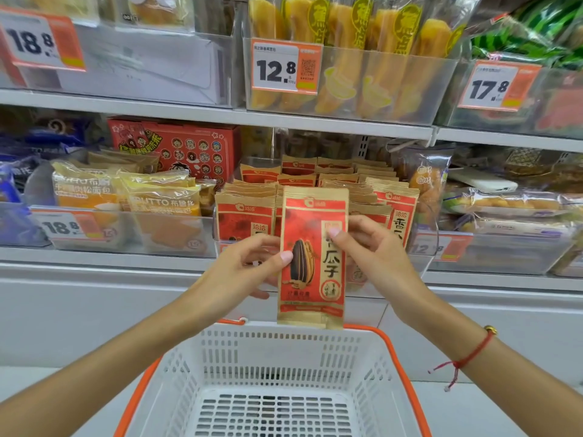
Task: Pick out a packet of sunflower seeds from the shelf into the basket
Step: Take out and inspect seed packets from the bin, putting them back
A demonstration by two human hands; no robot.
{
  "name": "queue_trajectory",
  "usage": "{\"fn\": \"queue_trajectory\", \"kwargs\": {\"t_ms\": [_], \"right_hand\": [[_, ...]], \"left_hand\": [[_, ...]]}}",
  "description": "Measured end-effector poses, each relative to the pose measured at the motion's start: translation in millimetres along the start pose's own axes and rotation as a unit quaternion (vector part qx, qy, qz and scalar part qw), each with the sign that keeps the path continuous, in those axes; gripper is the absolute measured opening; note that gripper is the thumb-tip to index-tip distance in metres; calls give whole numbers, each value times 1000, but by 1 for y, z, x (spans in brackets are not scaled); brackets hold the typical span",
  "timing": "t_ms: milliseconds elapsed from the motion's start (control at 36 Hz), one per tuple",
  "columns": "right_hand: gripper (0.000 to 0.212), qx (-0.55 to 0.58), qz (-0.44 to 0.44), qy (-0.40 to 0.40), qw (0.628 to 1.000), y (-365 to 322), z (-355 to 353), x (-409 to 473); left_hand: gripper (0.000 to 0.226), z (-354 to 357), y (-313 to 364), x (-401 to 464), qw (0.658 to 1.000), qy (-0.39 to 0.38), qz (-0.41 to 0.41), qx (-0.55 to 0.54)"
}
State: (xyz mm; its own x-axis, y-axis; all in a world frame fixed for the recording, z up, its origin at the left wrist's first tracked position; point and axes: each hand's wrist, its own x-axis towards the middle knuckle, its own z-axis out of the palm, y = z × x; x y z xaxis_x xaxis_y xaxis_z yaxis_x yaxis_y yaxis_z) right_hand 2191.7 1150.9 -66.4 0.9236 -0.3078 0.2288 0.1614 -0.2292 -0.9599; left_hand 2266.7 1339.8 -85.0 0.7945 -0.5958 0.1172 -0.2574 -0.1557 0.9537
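A red and tan packet of sunflower seeds [310, 279] hangs upright in front of the shelf, just above the far rim of the white basket [274, 345]. My left hand [249, 266] pinches its left edge, thumb on the front. My right hand [369, 247] pinches its right edge near the top. Behind it, several matching packets [246, 216] stand in a clear shelf bin. The basket has orange handles and nothing visible inside.
Bread packs [157, 203] fill the bin to the left, pastry bags [504, 206] the bin to the right. An upper shelf holds yellow snack bags [347, 58] behind price tags. A white ledge [94, 279] runs below the shelves.
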Motion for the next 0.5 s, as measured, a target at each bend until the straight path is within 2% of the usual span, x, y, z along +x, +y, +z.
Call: {"fn": "queue_trajectory", "kwargs": {"t_ms": [194,306,417,500], "right_hand": [[39,-45,6,-120,992,6,1,-4],[42,-34,8,-128,991,3,-2,-3],[39,-12,32,-131,991,2,-4,-3],[36,-1,10,-107,994,4,-3,-5]], "left_hand": [[25,-1,6,-1,991,123,25,-52],[23,1,8,-2,988,139,24,-62],[35,2,8,-2,989,129,22,-63],[39,1,9,-2,987,155,32,-42]]}}
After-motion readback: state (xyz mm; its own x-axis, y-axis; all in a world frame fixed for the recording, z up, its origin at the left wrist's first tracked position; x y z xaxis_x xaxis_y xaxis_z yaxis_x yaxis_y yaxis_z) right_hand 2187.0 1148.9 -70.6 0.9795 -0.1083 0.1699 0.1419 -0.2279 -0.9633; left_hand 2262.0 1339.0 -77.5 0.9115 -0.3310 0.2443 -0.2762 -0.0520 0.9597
